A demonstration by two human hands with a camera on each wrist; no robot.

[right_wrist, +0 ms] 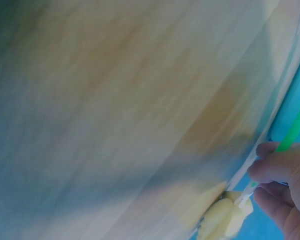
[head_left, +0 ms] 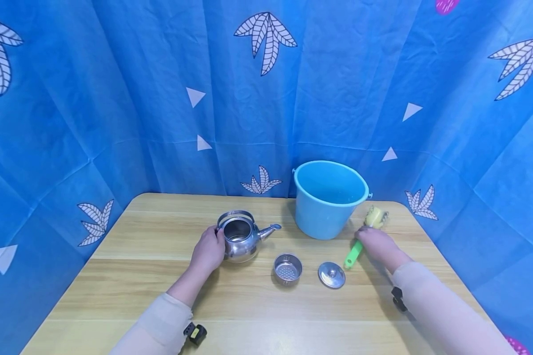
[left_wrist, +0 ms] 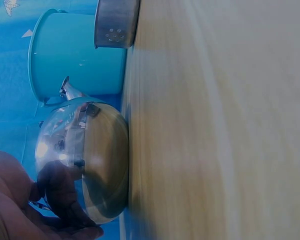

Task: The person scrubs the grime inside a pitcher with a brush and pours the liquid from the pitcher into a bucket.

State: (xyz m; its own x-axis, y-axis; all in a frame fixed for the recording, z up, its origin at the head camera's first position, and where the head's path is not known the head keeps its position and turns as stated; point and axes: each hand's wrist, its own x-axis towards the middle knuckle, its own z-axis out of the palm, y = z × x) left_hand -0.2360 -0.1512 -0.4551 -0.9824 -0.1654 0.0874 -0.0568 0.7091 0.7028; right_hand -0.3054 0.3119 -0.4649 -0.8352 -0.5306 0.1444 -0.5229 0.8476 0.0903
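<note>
My left hand (head_left: 209,249) grips the left side of a shiny steel teapot (head_left: 242,250), with the thumb near its rim. The teapot stands uncovered on the table, handle raised and spout pointing right; its rounded side (left_wrist: 102,160) mirrors the fingers in the left wrist view. On the right, my right hand (head_left: 379,244) holds a sponge cup brush by its green handle (head_left: 353,255). The brush's yellow sponge head (head_left: 374,217) points away from me, and low in the right wrist view the sponge (right_wrist: 224,217) is close to the tabletop.
Between the hands lie a perforated steel strainer cup (head_left: 287,268) and a round steel lid (head_left: 331,274) with a knob. Behind them stands a light blue bucket (head_left: 322,222). A blue patterned curtain (head_left: 169,98) hangs around the back and sides of the wooden table (head_left: 257,315).
</note>
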